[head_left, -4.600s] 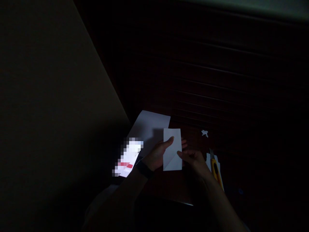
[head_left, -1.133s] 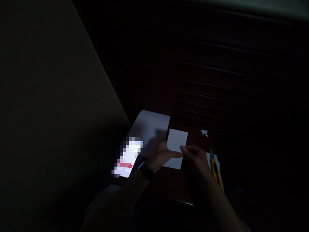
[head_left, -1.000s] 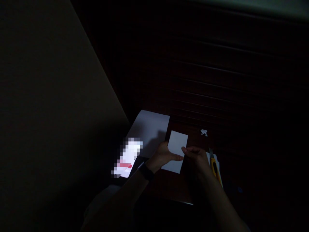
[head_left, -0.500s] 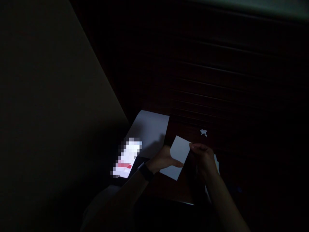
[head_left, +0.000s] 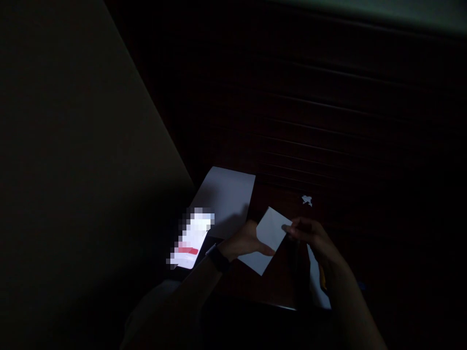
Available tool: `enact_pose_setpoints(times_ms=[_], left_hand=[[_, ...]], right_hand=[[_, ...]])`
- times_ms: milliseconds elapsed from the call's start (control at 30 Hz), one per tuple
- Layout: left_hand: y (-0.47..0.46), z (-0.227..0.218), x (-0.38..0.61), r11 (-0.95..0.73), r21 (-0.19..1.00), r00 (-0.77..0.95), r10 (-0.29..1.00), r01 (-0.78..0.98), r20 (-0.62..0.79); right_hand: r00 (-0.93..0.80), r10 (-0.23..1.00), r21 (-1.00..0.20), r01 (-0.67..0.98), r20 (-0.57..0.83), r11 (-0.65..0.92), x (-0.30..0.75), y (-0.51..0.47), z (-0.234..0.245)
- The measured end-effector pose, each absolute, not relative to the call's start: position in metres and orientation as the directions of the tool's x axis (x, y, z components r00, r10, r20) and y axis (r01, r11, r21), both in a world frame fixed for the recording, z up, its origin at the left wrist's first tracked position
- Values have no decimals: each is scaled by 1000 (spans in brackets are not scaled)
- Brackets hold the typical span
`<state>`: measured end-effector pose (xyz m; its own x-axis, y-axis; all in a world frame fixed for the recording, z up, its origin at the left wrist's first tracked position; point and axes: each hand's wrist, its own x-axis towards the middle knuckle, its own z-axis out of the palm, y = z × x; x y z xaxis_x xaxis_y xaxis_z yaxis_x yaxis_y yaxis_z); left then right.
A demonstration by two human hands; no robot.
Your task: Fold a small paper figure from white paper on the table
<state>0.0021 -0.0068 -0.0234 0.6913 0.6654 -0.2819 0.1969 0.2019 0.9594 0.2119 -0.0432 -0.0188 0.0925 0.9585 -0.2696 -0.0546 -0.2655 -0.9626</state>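
A white rectangular piece of paper (head_left: 270,228) is held tilted between both hands, above a dark reddish-brown table (head_left: 251,287). My left hand (head_left: 246,242), with a dark watch on its wrist, grips the paper's left and lower part, thumb lying across the face. At the paper's right edge, my right hand (head_left: 310,234) pinches it between thumb and fingers. The fingers behind the paper are hidden. Left of my left hand lies a larger white sheet (head_left: 229,194). A lit phone (head_left: 193,243), its screen blurred out, glows beside that sheet.
Small white paper scraps (head_left: 307,200) lie beyond my right hand. Another white paper (head_left: 317,282) lies under my right forearm, with a yellow-orange object (head_left: 322,278) partly hidden there. A pale slanted wall (head_left: 91,146) rises at the left. Most of the scene is very dark.
My right hand has shifted slightly down along the right edge of the paper. The paper has turned a little, and more of the paper under the right forearm shows.
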Motion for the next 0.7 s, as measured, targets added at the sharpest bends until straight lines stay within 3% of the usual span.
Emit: enact_pose_setpoints(times_ms=[133,333,700], left_hand=[[-7,-21,0,187,958,741,608,216,-285],[-5,-17,-4,138,951,788,534,276,-306],[-4,-20,-5,82,948,799,518,309,-305]], right_hand=[[47,960,-955,94,-277,-281,213,-47,-22],[53,964,-948,177,-260,-265,226,-47,-25],[-12,965,-934,257,-261,-249,230,-51,-17]])
